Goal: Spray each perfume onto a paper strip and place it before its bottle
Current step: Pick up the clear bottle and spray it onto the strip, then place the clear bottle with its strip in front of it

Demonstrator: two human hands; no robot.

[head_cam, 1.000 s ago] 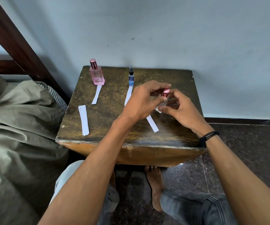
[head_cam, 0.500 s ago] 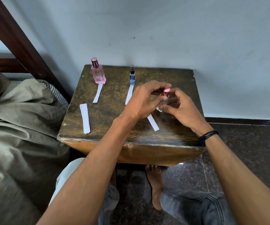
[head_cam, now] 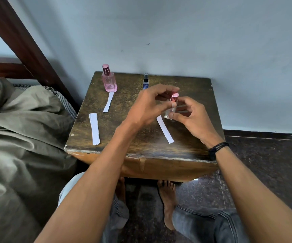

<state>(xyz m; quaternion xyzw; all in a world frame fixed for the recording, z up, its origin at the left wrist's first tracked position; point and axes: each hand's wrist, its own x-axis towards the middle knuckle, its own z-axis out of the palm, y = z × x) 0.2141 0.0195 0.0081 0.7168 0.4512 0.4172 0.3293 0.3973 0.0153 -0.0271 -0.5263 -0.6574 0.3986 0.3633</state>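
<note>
My right hand [head_cam: 189, 118] grips a small clear perfume bottle [head_cam: 170, 112] with a red cap [head_cam: 174, 97] above the wooden table [head_cam: 129, 134]. My left hand [head_cam: 147, 106] has its fingertips curled round that red cap. A white paper strip [head_cam: 165, 129] lies slanted below the bottle. A pink perfume bottle [head_cam: 108, 79] stands at the back left with a paper strip [head_cam: 108, 102] in front of it. A slim blue spray bottle [head_cam: 145, 81] stands at the back middle, its lower part hidden behind my left hand.
A small stack of spare paper strips [head_cam: 94, 128] lies near the table's left edge. A bed with an olive sheet [head_cam: 19, 130] and a wooden frame borders the left side. A wall rises just behind the table. My knees and bare feet sit under the front edge.
Both hands stay together on the clear bottle and its cap, shifting only slightly. The bottle stands a little more upright than before.
</note>
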